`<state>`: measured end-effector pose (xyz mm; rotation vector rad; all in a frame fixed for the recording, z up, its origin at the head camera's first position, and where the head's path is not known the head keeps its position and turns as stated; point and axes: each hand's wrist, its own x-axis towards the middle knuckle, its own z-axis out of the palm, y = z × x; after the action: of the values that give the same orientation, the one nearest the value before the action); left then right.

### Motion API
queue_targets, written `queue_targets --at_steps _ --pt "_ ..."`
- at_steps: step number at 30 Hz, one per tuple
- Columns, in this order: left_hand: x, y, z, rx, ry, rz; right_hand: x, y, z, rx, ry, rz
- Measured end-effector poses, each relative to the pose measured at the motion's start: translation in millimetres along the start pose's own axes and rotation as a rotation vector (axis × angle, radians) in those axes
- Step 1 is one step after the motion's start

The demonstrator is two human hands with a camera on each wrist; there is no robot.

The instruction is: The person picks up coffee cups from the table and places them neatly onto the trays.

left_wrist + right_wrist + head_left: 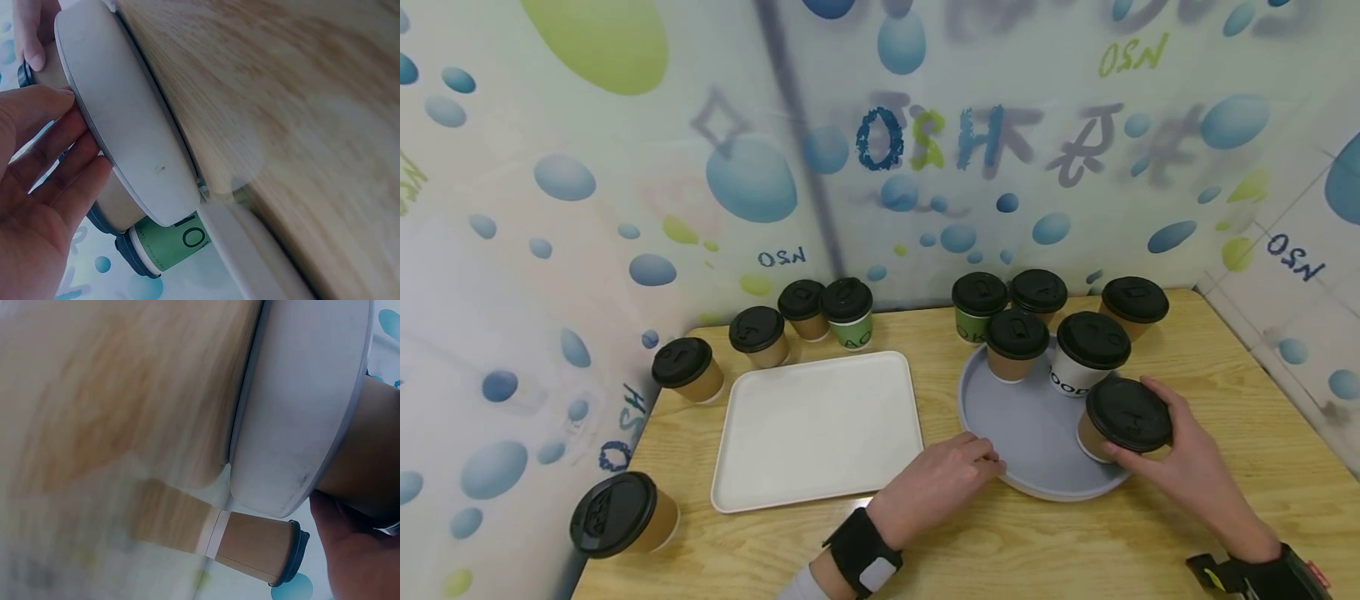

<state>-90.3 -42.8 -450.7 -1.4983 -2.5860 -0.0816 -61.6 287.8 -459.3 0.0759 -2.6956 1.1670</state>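
My right hand (1195, 462) grips a brown paper cup (1127, 415) with a black lid, thumb and fingers round its side. This cup stands at the right part of the grey round tray (1015, 425). At the tray's front left edge, my left hand (936, 479) touches the rim. In the left wrist view the left hand's fingers (78, 153) are extended along the tray's rim and grip nothing. A white lidded cup (1088, 354) and a smaller brown cup (1017, 343) stand at the back of the tray.
Behind the round tray are a green cup (973, 321) and brown cups (1135, 302). A white rectangular tray (820, 429) lies to the left, with several lidded cups (758, 335) behind it. One larger brown cup (625, 515) stands at the table's left front. A printed wall rises behind.
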Motion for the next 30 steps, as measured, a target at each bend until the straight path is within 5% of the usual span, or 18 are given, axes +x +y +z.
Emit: queue_targets --at_steps 22,30 --pt "-0.1 0.5 1.1 -0.02 0.02 0.006 0.5 5.0 -2.5 0.004 -0.08 0.009" --pt "2.1 -7.1 -3.3 -0.098 0.035 -0.011 -0.8 13.5 -15.6 0.156 -0.015 -0.182"
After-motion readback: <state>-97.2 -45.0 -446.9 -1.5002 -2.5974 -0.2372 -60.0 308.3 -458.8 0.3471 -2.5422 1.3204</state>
